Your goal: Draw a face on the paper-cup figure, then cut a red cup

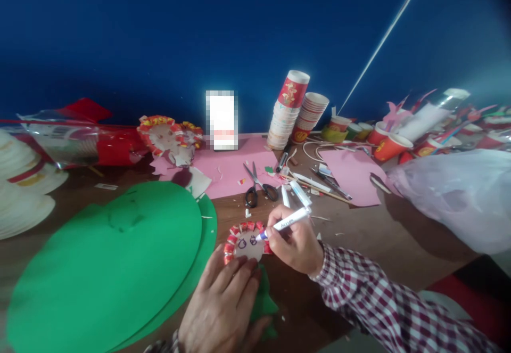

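Note:
A small white paper face with a red curled fringe lies on the table, with two eyes drawn on it in dark ink. My right hand pinches a white marker, its purple tip touching the paper at the right-hand eye. Fingers spread, my left hand lies flat over the lower edge of the face. Green paper shows beneath and beside my left hand. The lower part of the face is hidden under my fingers.
Large green ovals lie left. Black-handled scissors rest beyond the face, near pink paper. Stacked cups stand at the back. Fringed pieces are back left; a plastic bag is at right.

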A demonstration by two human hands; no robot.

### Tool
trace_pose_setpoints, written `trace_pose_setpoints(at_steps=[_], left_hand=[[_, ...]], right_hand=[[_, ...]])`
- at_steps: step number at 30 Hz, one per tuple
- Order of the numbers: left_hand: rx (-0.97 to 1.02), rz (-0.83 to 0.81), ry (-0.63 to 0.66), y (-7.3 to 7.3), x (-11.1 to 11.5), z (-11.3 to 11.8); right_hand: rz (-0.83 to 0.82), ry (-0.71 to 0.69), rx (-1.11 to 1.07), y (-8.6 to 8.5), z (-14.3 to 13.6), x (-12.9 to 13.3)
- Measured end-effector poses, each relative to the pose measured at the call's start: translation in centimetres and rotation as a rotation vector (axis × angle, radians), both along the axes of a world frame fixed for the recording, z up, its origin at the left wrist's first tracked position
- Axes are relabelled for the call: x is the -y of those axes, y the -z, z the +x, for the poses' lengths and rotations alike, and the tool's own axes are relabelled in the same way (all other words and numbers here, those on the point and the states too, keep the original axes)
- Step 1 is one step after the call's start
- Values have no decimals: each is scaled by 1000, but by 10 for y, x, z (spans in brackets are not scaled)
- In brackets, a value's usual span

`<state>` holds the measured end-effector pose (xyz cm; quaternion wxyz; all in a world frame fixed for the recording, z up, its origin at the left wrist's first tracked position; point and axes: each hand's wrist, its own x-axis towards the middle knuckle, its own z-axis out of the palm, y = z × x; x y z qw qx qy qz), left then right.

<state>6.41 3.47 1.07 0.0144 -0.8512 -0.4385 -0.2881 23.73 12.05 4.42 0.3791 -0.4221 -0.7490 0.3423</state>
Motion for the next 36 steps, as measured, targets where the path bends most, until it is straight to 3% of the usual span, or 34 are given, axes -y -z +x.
trace_pose_setpoints(at_steps=[14, 20, 27, 36], left_hand=[[8, 12, 24, 0, 0, -2], [28, 40, 51, 2, 2, -3], [37, 29, 37, 2, 4, -3], [20, -10, 18, -1, 5, -3]], right_hand=[[126, -70, 102, 0, 0, 7], [37, -94, 56, 1, -1, 9], [-207, -133, -105, 0, 3, -2], [-191, -94, -104, -4, 4, 2]])
